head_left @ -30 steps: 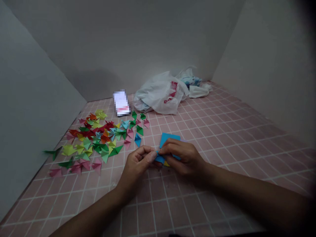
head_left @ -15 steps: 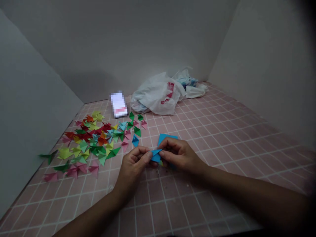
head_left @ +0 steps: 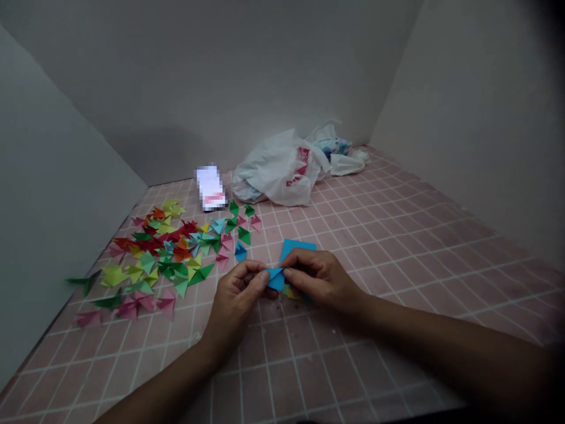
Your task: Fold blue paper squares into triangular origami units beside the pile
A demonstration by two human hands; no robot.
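Note:
A small folded piece of blue paper (head_left: 276, 279) is pinched between both hands above the tiled surface. My left hand (head_left: 241, 297) grips its left side, thumb on top and fingers curled beneath. At its right end, my right hand (head_left: 322, 280) holds it between thumb and fingertips. Behind and partly under the right hand lies a flat blue paper sheet (head_left: 300, 244); a bit of yellow shows below that hand, too covered to make out. One folded blue paper piece (head_left: 241, 252) rests just beyond the left hand.
Many folded paper pieces (head_left: 172, 268) in several colours spread over the left of the pink tiled surface (head_left: 397, 235). A lit phone (head_left: 210, 187) stands near the back wall, beside a crumpled white plastic bag (head_left: 278, 171). Walls rise at the left, back and right.
The blue paper has shifted slightly between my fingers, its right point now closer to the right fingertips. Both hands keep their pinch. The whole view has moved a little.

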